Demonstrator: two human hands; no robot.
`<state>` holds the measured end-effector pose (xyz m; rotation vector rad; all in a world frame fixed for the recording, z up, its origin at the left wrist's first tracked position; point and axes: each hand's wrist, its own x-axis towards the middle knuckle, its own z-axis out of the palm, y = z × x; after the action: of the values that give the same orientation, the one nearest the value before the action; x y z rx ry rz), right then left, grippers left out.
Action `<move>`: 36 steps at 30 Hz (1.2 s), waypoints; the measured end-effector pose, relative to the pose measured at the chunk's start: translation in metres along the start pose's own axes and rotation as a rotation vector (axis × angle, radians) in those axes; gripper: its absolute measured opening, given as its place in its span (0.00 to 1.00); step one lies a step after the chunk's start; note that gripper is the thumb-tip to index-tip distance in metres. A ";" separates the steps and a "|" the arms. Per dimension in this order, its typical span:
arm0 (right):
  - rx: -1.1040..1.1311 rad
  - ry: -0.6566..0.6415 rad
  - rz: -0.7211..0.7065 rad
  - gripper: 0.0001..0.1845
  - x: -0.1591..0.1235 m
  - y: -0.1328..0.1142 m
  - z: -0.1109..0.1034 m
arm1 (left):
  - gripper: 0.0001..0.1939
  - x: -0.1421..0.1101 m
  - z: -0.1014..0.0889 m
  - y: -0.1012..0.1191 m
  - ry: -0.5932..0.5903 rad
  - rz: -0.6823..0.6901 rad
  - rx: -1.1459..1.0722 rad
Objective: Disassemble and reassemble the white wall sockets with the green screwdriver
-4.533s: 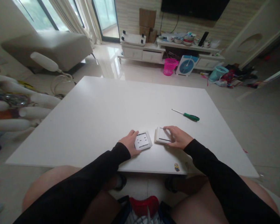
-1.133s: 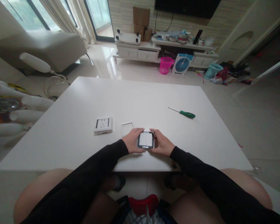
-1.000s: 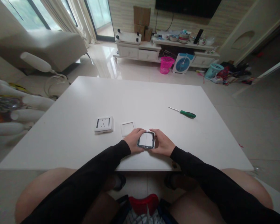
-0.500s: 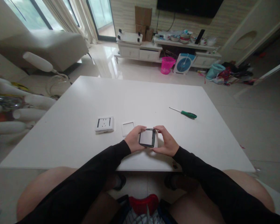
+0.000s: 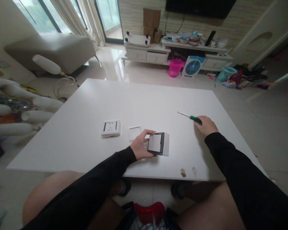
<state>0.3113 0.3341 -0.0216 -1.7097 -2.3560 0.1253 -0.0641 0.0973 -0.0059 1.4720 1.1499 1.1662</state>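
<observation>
My left hand (image 5: 142, 145) is closed around a wall switch (image 5: 155, 142) with a white face and dark frame, fitted on a white box whose side shows at the right. At the right of the table, my right hand (image 5: 206, 125) has its fingers on the green handle of a screwdriver (image 5: 193, 118); the metal shaft points left. Just left of my left hand lies a thin white cover frame (image 5: 134, 127), partly hidden by the fingers. Farther left sits a white wall socket (image 5: 110, 128) on its box, face up.
All of this is on a white table (image 5: 144, 99). Two small stickers, one a yellow figure (image 5: 183, 172), are near its front edge. Beyond stand a pink basket (image 5: 175, 68), a blue fan (image 5: 193, 66) and a low cabinet (image 5: 140, 55). White rounded objects (image 5: 46, 65) stand at the left.
My right hand has let go of the wall switch and moved right to the screwdriver's handle. My left hand still holds the switch. The view has shifted slightly.
</observation>
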 end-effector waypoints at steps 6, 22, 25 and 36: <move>0.018 0.046 0.028 0.20 0.001 0.007 0.004 | 0.37 -0.001 0.000 0.010 0.035 0.017 0.003; 1.591 0.413 0.176 0.14 -0.039 -0.102 -0.102 | 0.37 -0.010 0.000 0.017 0.122 0.083 0.045; 1.625 0.402 0.142 0.19 -0.059 -0.123 -0.110 | 0.43 -0.010 0.002 0.013 0.120 0.115 0.174; 1.432 0.180 -0.038 0.19 -0.109 -0.186 -0.088 | 0.52 -0.010 0.006 0.001 0.111 0.012 0.534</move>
<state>0.1916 0.1664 0.0863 -0.8402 -1.3719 1.2115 -0.0589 0.0865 -0.0077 1.8245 1.6182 0.9997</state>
